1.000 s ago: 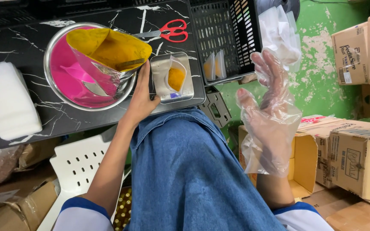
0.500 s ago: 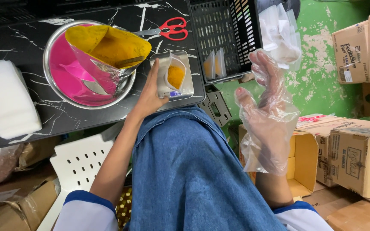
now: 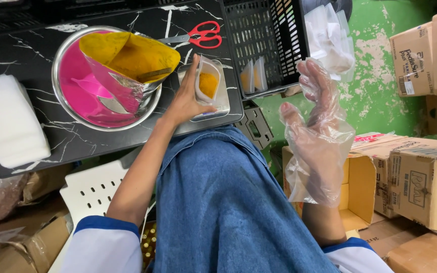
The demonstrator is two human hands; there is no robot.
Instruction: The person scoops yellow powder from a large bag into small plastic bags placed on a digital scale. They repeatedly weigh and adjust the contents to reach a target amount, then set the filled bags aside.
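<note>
Yellow powder fills the small clear pouch (image 3: 207, 81) that the bare left hand (image 3: 185, 98) pinches by its side, upright over the scale (image 3: 217, 108) at the table's (image 3: 26, 55) near right edge. Light, soft and slippery, it looks best held near the top, above the powder. The right hand (image 3: 319, 131), in a loose plastic glove, hovers spread and empty beside the crate (image 3: 259, 30). Behind sit the bowl (image 3: 72, 101) and scissors (image 3: 201, 35); the scale's display is hidden.
</note>
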